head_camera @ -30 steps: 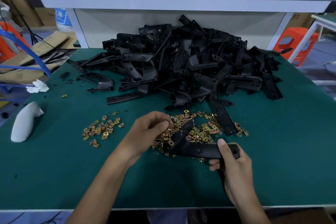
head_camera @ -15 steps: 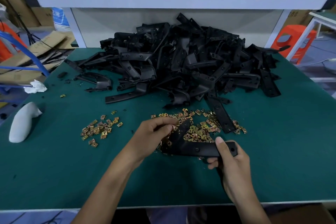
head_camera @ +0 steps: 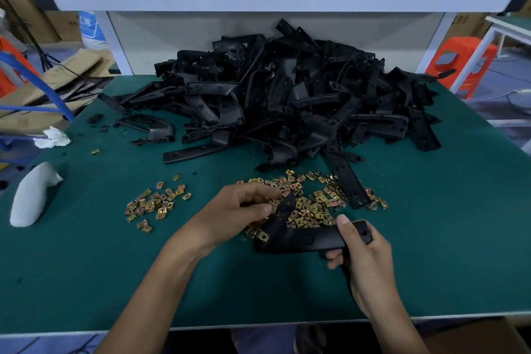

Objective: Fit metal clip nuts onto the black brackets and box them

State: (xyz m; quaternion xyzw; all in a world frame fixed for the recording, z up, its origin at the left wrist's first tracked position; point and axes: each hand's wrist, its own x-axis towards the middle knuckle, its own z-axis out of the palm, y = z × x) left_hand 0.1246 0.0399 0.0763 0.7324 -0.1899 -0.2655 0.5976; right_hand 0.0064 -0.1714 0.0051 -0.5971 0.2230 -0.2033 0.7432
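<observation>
Head view: fitting step in hand, judging by the grip. R hand (head_camera: 365,256) gripping bracket (head_camera: 304,238) at its 3 o'clock end, low centre of table (head_camera: 86,267), touching nut pile (head_camera: 313,204). Lying w/ long axis 9–3, short arm pointing 12–1. L hand (head_camera: 238,210) curled at that arm's tip; holding a nut or not, can't tell. Next, prob.: square nut to tip, push till seated.
</observation>
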